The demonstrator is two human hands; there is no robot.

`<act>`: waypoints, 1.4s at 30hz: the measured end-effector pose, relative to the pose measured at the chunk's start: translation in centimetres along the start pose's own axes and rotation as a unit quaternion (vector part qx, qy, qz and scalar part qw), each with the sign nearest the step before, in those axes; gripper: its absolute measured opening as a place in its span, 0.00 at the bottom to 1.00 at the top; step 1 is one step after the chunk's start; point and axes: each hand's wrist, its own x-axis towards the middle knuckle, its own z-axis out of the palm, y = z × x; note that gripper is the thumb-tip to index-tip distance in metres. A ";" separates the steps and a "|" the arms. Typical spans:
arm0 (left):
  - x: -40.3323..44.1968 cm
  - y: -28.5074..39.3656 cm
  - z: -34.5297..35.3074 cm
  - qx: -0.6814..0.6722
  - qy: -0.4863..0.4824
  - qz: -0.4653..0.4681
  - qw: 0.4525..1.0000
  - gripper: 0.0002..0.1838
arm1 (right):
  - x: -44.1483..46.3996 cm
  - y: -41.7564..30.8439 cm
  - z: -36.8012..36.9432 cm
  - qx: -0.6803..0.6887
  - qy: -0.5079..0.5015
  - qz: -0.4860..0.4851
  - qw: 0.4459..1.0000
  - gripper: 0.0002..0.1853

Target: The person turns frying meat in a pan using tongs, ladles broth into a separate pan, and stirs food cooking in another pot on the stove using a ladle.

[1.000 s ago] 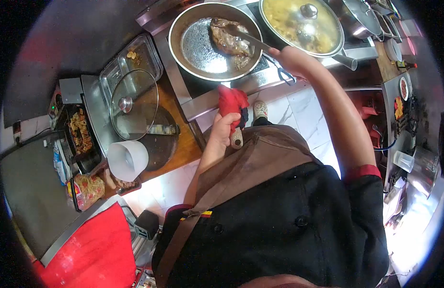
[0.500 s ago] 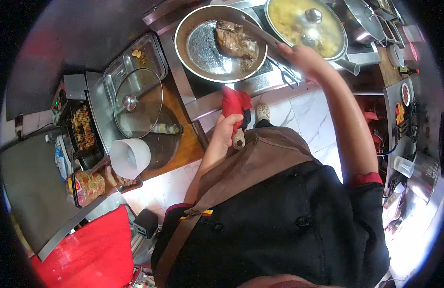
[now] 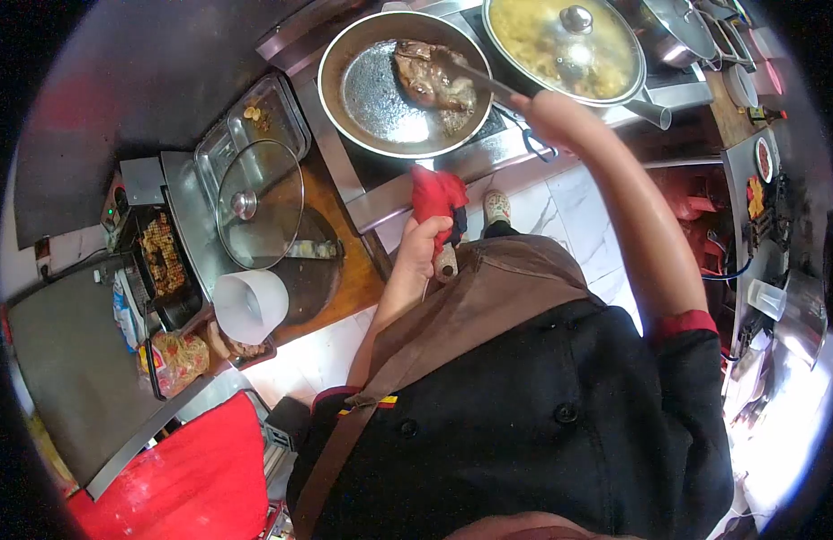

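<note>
My left hand is closed around the handle of a wide frying pan, with a red cloth wrapped about the grip. The handle's end pokes out below my fingers. On the stove, the pan holds a browned piece of meat in glossy liquid, to the right of its middle. My right hand grips a long, dark cooking utensil that slants down to the meat. Its exact kind is hard to make out.
Right of the frying pan stands a lidded pan of yellowish food. At left are a glass lid, a metal tray, a white container and a basket of browned cubes. A red cloth-like surface lies lower left.
The utensil's tip has come down onto the meat, and my right hand has shifted slightly. My left hand keeps its hold on the pan handle. The view has moved a little.
</note>
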 end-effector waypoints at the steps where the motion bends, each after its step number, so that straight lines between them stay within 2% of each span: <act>1: 0.0 0.0 0.2 -0.006 0.012 0.005 1.000 0.18 | -0.3 -0.9 0.0 0.012 -0.033 -0.002 0.999 0.36; 2: 0.0 0.0 0.3 -0.013 0.027 0.011 1.000 0.18 | -0.6 -1.2 -0.4 0.011 -0.034 -0.004 0.999 0.36; 4: 0.0 0.0 -0.1 -0.009 0.019 0.010 1.000 0.18 | -1.4 -2.0 -1.4 0.064 -0.105 0.071 0.990 0.34; 6: -0.1 -0.1 -0.4 -0.009 0.012 0.006 1.000 0.18 | -1.8 -1.7 -1.8 0.034 -0.091 0.048 0.994 0.34; 8: -0.2 0.2 -0.1 -0.013 -0.007 -0.001 1.000 0.18 | -1.1 -0.6 -1.1 -0.064 -0.014 -0.014 0.998 0.33; 9: -0.1 0.3 0.1 -0.012 -0.010 0.000 1.000 0.18 | -0.7 -0.4 -0.5 -0.038 -0.022 0.018 0.999 0.33; 10: -0.1 0.2 0.3 -0.017 0.002 0.008 1.000 0.17 | 0.1 -0.1 0.4 -0.051 -0.017 -0.002 0.999 0.33; 13: 0.0 -0.2 -0.2 -0.020 0.005 0.012 1.000 0.17 | -0.1 -1.3 1.0 0.090 -0.044 0.067 0.993 0.36; 18: -0.3 0.1 -0.2 -0.022 0.008 0.000 1.000 0.17 | -1.3 -0.4 -0.5 0.035 0.022 -0.029 0.999 0.36; 20: 0.0 -0.2 -0.4 -0.028 0.001 -0.015 0.999 0.17 | -0.2 -0.3 0.0 0.003 -0.012 -0.015 1.000 0.36; 21: 0.1 -0.4 -0.3 -0.031 -0.003 -0.006 1.000 0.17 | -0.2 -1.1 0.1 0.025 -0.055 0.064 0.996 0.36; 24: 0.4 -0.7 -0.5 -0.023 0.029 0.041 0.999 0.16 | 0.0 -0.4 0.7 0.063 -0.048 0.028 0.996 0.38; 26: 0.4 -0.7 -0.7 -0.013 0.011 0.020 1.000 0.15 | -1.8 -1.5 -1.2 0.071 -0.033 0.018 0.997 0.38; 28: 0.2 -0.7 -0.6 -0.013 0.002 0.011 1.000 0.15 | -2.3 -2.0 -1.7 0.047 -0.029 0.082 0.995 0.38; 30: 0.3 -0.5 -0.7 -0.017 -0.004 0.013 1.000 0.14 | 0.9 1.1 2.1 -0.033 0.046 -0.029 0.998 0.37; 32: 0.4 -0.5 -0.4 -0.016 0.000 0.022 1.000 0.14 | 0.0 -1.5 0.9 0.005 -0.051 0.044 0.998 0.37; 33: 0.3 -0.5 -0.4 -0.016 0.007 0.026 0.999 0.14 | -1.4 -2.9 -0.7 0.036 -0.069 0.073 0.994 0.38; 36: 0.3 -0.4 -0.6 -0.011 0.014 0.026 0.999 0.13 | -2.2 -2.0 -1.6 0.068 -0.019 0.021 0.997 0.38; 38: 0.2 -0.4 -0.7 -0.009 0.005 0.014 1.000 0.13 | -2.2 -2.1 -1.8 0.052 -0.025 0.056 0.997 0.37; 40: 0.4 -0.1 -0.8 -0.006 -0.006 0.007 1.000 0.13 | -0.9 -1.4 -0.7 -0.044 0.028 -0.008 0.999 0.34; 41: 0.4 -0.2 -0.8 -0.010 -0.009 0.008 1.000 0.13 | -0.8 -1.9 -0.6 -0.060 -0.008 0.004 0.998 0.33; 42: 0.4 -0.3 -0.9 -0.014 -0.011 0.009 1.000 0.12 | -0.6 -2.0 -0.3 -0.068 -0.020 -0.025 0.997 0.34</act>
